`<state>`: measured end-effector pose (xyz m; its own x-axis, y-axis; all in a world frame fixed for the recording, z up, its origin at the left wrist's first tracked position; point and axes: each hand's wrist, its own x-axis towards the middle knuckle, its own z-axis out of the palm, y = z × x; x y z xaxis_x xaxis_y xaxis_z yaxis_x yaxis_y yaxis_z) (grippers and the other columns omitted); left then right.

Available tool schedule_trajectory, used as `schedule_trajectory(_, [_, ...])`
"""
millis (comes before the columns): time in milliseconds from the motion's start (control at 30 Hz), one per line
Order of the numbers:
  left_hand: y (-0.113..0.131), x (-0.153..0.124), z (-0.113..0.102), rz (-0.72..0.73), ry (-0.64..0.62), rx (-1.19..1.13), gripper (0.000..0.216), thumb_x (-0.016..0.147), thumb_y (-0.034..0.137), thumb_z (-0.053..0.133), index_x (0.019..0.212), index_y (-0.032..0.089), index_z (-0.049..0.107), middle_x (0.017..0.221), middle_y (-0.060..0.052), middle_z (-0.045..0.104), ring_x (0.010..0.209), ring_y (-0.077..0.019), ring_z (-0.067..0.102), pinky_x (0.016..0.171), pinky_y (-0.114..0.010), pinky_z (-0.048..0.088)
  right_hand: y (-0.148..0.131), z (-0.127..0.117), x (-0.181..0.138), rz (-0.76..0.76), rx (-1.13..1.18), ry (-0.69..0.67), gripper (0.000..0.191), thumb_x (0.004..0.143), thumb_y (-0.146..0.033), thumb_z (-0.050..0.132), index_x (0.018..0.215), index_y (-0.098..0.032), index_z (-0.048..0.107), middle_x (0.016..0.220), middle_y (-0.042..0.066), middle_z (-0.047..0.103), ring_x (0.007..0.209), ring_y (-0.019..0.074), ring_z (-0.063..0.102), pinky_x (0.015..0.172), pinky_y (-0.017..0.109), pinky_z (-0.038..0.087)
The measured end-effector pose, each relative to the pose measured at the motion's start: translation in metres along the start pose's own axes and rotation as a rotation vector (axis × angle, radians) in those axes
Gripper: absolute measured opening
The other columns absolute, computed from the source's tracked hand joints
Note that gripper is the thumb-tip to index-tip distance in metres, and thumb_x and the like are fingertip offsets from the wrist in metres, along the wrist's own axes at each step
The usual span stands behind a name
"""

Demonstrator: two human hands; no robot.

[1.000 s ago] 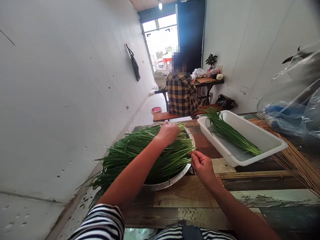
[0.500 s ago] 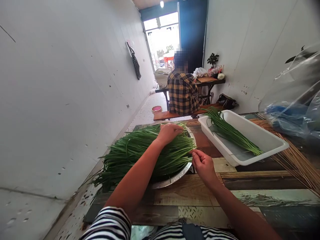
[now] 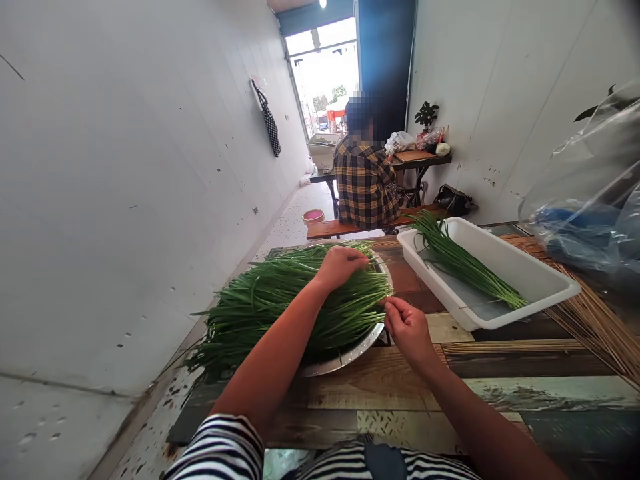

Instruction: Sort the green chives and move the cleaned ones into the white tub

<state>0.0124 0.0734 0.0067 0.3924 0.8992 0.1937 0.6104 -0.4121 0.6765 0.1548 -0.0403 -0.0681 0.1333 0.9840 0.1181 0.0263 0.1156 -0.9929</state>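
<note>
- Shiny metal basin (image 3: 345, 357), centre frame.
- Smooth, glossy white plastic tub (image 3: 540, 283), right of centre.
- Worn, matt patchwork wooden table (image 3: 500, 387), lower right.
- Thin bamboo skewers (image 3: 595, 327), right edge.
- Crinkled clear plastic bag (image 3: 590, 193), upper right.

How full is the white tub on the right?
Mostly empty: the white tub holds one thin bunch of green stalks lying lengthwise; much of its floor shows bare.

Bare tabletop (image 3: 400, 390) lies open on the near side of my right hand (image 3: 407, 328), with a narrow strip free between the metal basin (image 3: 345, 358) and the white tub (image 3: 520, 267). On my left, the chives (image 3: 270, 307) spill over the basin toward the wall (image 3: 125, 200). On my right, the tub, the skewers (image 3: 595, 330) and a plastic bag (image 3: 590, 193) block the way.
</note>
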Motion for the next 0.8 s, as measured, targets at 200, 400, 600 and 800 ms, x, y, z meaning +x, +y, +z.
schedule_trajectory(200, [0.0023, -0.0007, 0.0003, 0.024, -0.004, -0.005, 0.024, 0.075, 0.034, 0.055, 0.078, 0.017, 0.072, 0.072, 0.001, 0.069, 0.070, -0.0123, 0.059, 0.069, -0.022, 0.045, -0.0016, -0.0005, -0.0016, 0.004, -0.003, 0.003, 0.040, 0.077, -0.047, 0.049, 0.086, -0.010, 0.063, 0.044, -0.006, 0.036, 0.041, 0.0087, 0.030, 0.039, 0.021, 0.024])
schedule_trajectory(400, [0.0051, -0.0007, -0.0002, -0.026, 0.017, 0.013, 0.023, 0.074, 0.033, 0.056, 0.078, 0.017, 0.072, 0.072, 0.001, 0.069, 0.068, -0.0123, 0.058, 0.069, -0.022, 0.045, -0.0030, -0.0009, -0.0017, -0.001, -0.046, 0.000, 0.039, 0.078, -0.047, 0.048, 0.084, -0.011, 0.064, 0.044, -0.006, 0.035, 0.040, 0.0087, 0.031, 0.039, 0.021, 0.024])
schedule_trajectory(600, [0.0028, -0.0007, 0.0003, -0.006, 0.009, -0.018, 0.024, 0.075, 0.033, 0.056, 0.079, 0.017, 0.073, 0.072, 0.001, 0.069, 0.068, -0.0125, 0.058, 0.068, -0.022, 0.044, -0.0025, 0.0001, -0.0007, 0.007, -0.020, 0.008, 0.041, 0.076, -0.048, 0.049, 0.084, -0.011, 0.064, 0.044, -0.006, 0.035, 0.040, 0.0086, 0.031, 0.038, 0.021, 0.025])
schedule_trajectory(800, [0.0029, -0.0008, 0.0010, 0.015, 0.006, -0.048, 0.023, 0.075, 0.031, 0.057, 0.078, 0.016, 0.072, 0.073, 0.000, 0.070, 0.070, -0.0122, 0.059, 0.071, -0.022, 0.045, -0.0012, -0.0003, -0.0009, -0.005, -0.043, 0.013, 0.041, 0.077, -0.046, 0.049, 0.084, -0.010, 0.064, 0.043, -0.006, 0.035, 0.039, 0.0084, 0.031, 0.038, 0.021, 0.024])
